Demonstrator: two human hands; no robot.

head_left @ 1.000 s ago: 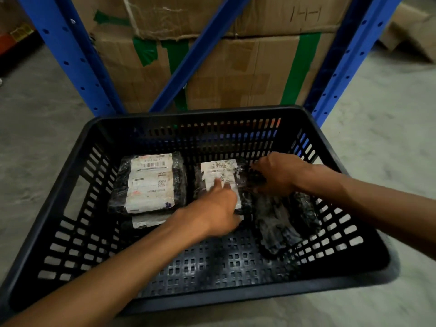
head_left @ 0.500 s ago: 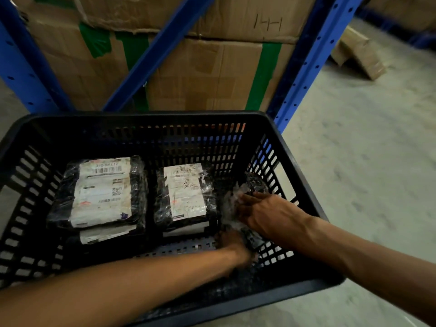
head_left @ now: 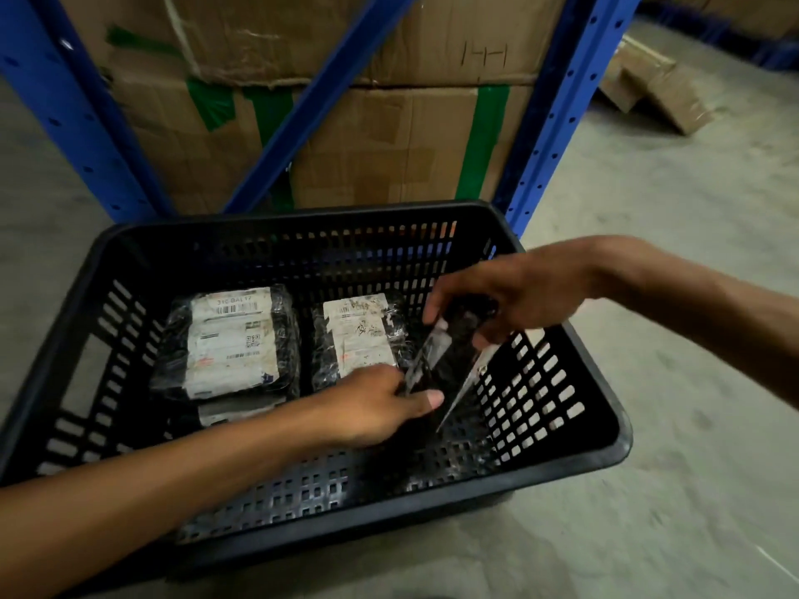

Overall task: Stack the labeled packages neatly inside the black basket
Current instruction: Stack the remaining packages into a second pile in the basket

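Pkg [head_left: 449, 361] tilted, prob. held by both hands.

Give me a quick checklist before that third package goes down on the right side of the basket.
1. Both hands on the package: ok; left hand at its near end, right hand at its far end.
2. Third package lying flat: not ok; tilted on edge, above the floor.
3. Landing spot in the black basket: ok; bare floor right of the middle stack.
4. Left stack tidy: ok; labels up.
5. Label side of held package: cannot tell.
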